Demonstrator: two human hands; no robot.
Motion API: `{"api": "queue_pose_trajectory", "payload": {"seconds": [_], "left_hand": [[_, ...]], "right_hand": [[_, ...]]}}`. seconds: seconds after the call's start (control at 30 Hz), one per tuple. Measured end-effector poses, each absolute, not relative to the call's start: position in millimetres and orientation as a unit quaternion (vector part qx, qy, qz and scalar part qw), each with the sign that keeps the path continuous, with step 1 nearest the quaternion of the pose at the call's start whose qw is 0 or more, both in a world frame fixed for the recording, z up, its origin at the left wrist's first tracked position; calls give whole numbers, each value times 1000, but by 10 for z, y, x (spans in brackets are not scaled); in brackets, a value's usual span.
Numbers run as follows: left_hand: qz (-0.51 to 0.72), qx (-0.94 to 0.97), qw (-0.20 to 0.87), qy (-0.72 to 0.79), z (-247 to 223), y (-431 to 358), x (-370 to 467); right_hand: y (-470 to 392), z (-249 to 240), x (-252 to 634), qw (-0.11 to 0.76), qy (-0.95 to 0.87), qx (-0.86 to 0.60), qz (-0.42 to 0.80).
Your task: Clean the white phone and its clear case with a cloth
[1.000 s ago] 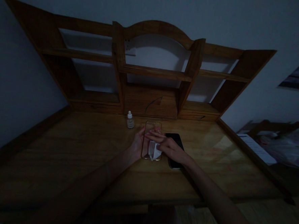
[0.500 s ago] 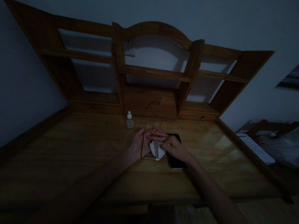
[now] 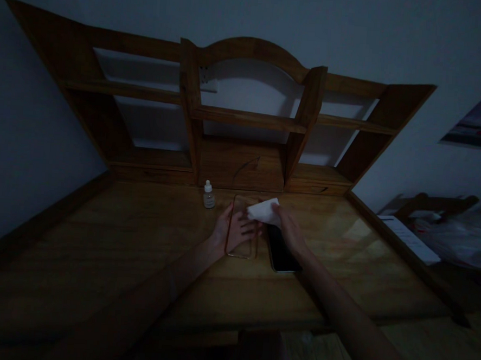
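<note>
Head view: the left hand holds a clear case; the right hand grips a white tissue.

The wooden desk bears 1 small bottle and 1 dark phone.

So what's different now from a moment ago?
The right hand has moved the white tissue away from the person and rightward, from the clear case's lower part towards the phone's far end. The left hand still holds the case; phone and bottle stayed put.
</note>
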State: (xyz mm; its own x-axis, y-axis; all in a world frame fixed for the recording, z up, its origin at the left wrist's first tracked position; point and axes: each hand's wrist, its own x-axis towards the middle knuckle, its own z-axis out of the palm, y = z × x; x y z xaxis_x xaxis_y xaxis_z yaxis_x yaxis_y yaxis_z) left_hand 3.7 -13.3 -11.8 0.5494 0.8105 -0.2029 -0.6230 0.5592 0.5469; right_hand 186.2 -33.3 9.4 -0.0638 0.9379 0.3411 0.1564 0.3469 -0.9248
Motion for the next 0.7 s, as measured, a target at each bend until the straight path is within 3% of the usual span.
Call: {"api": "queue_pose_trajectory", "payload": {"seconds": [0.13, 0.4, 0.7], "left_hand": [[421, 219, 846, 243, -149, -151, 99], [471, 175, 843, 193, -180, -97, 189], [464, 198, 825, 255, -93, -96, 54]], "right_hand": [[-351, 174, 1859, 587, -632, -427, 270], [-437, 113, 1712, 316, -871, -352, 134], [-547, 160, 1657, 260, -919, -277, 102]]}}
